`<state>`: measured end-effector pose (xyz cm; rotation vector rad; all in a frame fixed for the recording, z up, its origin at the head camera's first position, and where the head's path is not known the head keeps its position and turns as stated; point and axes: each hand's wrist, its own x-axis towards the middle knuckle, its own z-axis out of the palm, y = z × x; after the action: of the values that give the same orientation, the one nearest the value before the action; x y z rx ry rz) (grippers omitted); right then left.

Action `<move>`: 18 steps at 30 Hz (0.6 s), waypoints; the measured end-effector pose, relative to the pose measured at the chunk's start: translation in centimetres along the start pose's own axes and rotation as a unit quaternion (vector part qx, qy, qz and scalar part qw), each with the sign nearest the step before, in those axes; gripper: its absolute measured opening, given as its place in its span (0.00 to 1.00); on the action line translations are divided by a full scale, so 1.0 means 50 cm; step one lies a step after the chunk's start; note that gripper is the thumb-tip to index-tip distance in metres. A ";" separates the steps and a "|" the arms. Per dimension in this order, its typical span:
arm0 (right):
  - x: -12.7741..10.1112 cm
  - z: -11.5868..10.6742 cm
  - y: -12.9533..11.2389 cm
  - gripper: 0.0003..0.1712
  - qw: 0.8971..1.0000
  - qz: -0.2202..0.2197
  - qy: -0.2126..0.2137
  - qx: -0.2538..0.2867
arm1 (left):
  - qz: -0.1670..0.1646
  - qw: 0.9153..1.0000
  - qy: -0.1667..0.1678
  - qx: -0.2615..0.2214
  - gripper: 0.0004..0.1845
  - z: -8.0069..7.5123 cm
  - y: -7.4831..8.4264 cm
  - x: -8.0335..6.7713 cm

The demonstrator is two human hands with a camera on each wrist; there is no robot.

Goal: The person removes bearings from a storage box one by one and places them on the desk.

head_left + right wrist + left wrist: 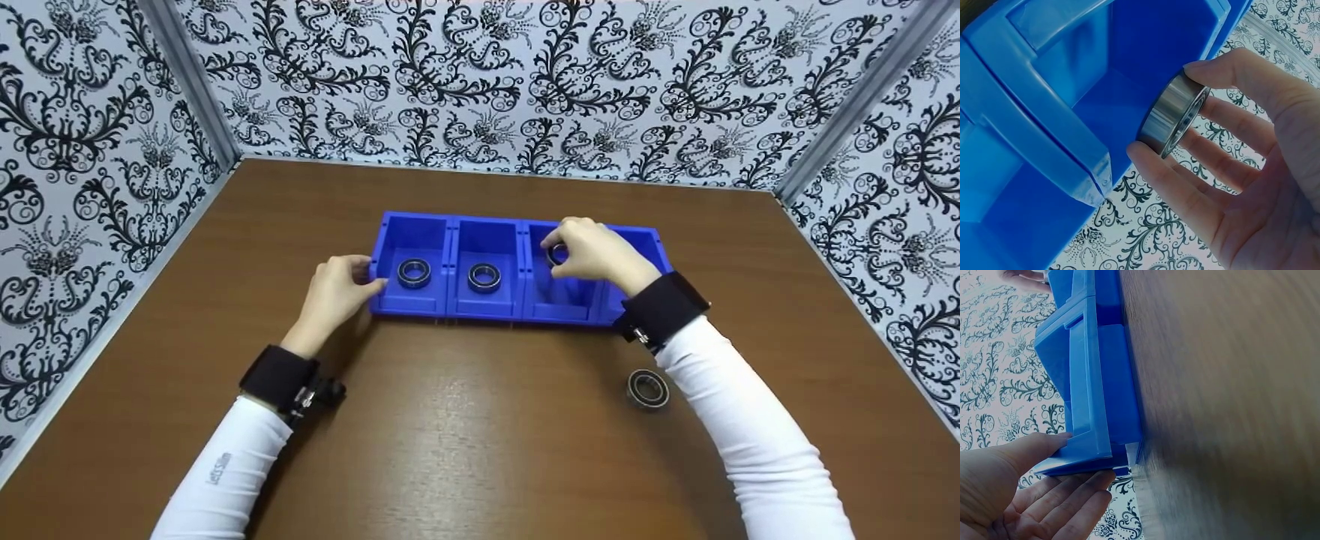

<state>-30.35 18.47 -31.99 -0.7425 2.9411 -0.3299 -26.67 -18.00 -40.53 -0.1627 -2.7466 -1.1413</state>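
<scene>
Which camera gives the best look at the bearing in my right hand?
The right wrist view: the bearing fills the frame, pinched between thumb and fingers of the right hand over a blue bin. The head view shows only a sliver; the left wrist view, nothing.

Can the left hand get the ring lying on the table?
Probably not easily. The left hand rests on the left end of the blue bins, while the loose ring lies on the far side, beside the right forearm, which partly blocks the way.
</scene>
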 end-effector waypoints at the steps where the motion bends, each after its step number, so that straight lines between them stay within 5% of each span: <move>1: -0.001 -0.001 0.000 0.28 1.000 0.000 0.000 0.001 | 0.000 1.000 0.000 0.001 0.24 0.000 0.000 0.000; 18: -0.021 -0.014 -0.015 0.28 1.000 -0.012 -0.011 -0.011 | 0.004 1.000 0.002 -0.002 0.23 0.002 0.000 0.001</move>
<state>-29.19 18.46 -31.10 -0.7784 2.9228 -0.2909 -26.73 -17.93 -40.58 -0.1711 -2.7378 -1.1444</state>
